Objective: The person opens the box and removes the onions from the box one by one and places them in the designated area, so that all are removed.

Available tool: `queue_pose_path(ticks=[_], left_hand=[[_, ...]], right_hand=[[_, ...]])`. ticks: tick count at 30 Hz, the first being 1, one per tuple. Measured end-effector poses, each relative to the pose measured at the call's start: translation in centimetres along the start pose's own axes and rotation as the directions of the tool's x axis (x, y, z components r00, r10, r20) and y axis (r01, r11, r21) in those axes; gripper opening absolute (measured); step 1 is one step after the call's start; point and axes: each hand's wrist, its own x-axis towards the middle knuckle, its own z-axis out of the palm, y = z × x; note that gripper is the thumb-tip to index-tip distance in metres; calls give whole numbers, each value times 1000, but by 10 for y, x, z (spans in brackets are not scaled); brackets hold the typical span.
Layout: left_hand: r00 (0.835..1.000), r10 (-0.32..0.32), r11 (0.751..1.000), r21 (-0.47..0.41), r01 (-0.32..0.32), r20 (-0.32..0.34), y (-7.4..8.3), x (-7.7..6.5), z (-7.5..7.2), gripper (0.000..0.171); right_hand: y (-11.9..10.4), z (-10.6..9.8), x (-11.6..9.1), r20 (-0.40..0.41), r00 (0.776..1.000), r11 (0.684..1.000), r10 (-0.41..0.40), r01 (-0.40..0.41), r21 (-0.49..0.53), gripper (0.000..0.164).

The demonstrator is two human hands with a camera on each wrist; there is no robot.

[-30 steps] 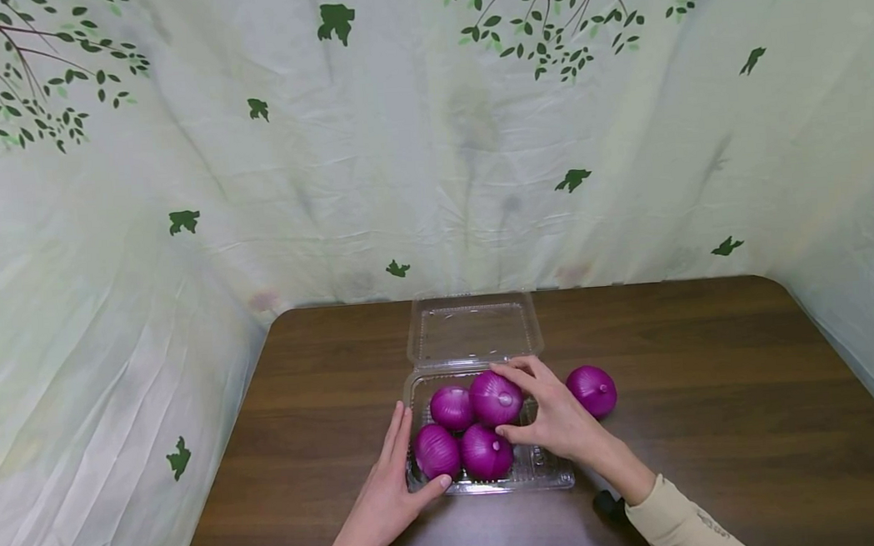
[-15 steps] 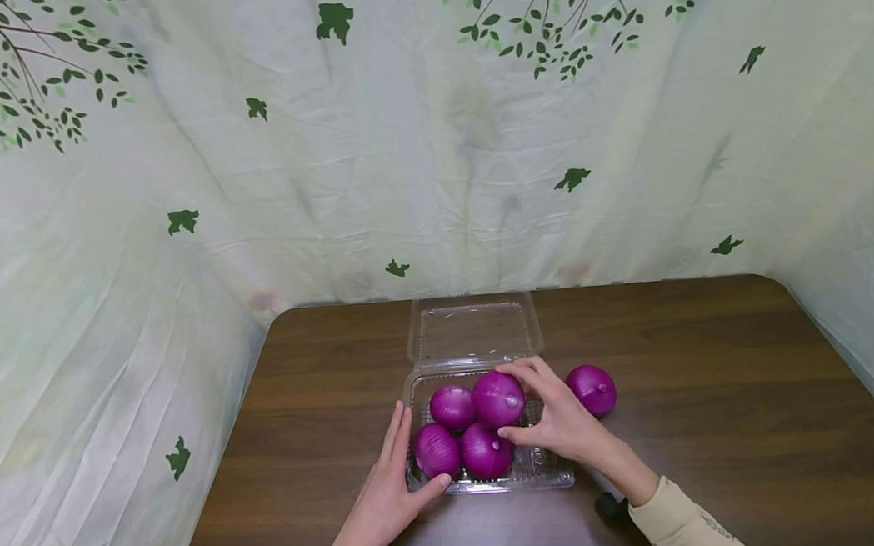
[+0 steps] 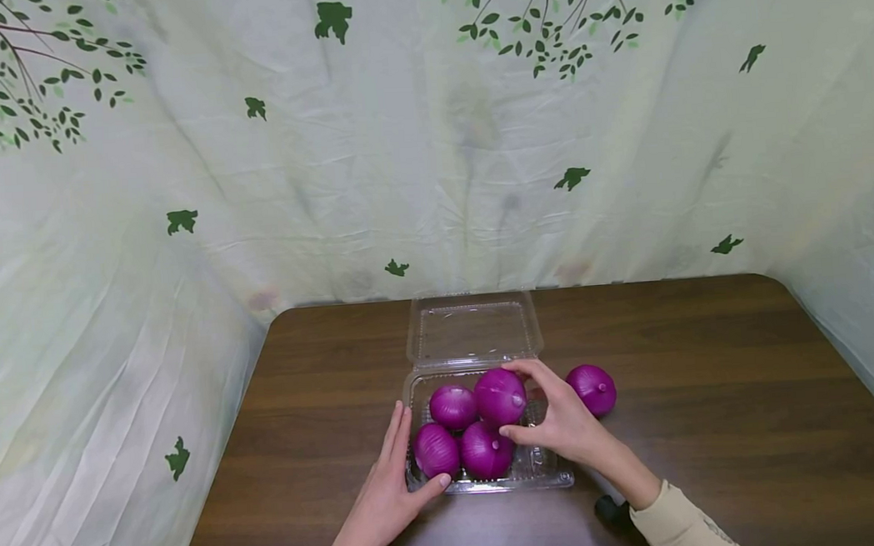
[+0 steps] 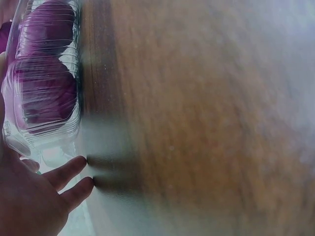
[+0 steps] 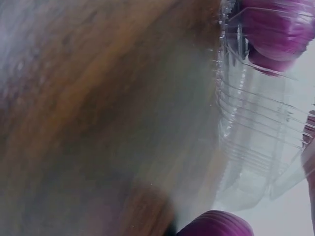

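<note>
My right hand point(image 3: 566, 419) grips a purple onion point(image 3: 500, 397) between thumb and fingers, at the back middle of a clear plastic clamshell container point(image 3: 510, 484). Three more purple onions sit in the tray: one at back left point(image 3: 453, 406), one at front left point(image 3: 436, 451), one at front middle point(image 3: 486, 451). The tray's right part holds no onion. My left hand point(image 3: 381, 493) lies against the tray's left side with straight fingers, its thumb at the front rim. In the left wrist view, two fingertips point(image 4: 78, 164) reach down close to the tabletop beside the container point(image 4: 76, 98).
Another purple onion point(image 3: 593, 389) rests on the brown wooden table point(image 3: 717, 423), right of the container behind my right hand. The container's clear lid point(image 3: 474, 333) is folded back toward the far edge. A small black object point(image 3: 611, 509) shows beside my right wrist. Leaf-printed cloth point(image 3: 436, 139) hangs behind.
My right hand and the onion in its grip have shifted slightly to the right. The left hand, container and other onions have stayed in place.
</note>
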Motion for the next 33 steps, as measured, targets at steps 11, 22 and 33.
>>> queue_pose_path(ticks=[11, 22, 33], left_hand=[[1000, -5, 1000, -15, 5, 9, 0, 0, -1, 107], [1000, -10, 1000, -7, 10, 6, -1, 0, 0, 107], [1000, -4, 1000, 1, 4, -4, -1, 0, 0, 108]], right_hand=[[-5, 0, -3, 0, 1000, 999, 19, -19, 41, 81], [-2, -1, -4, 3, 1000, 997, -20, 20, 74, 73], [-7, -2, -8, -33, 999, 994, 12, -9, 107, 72]])
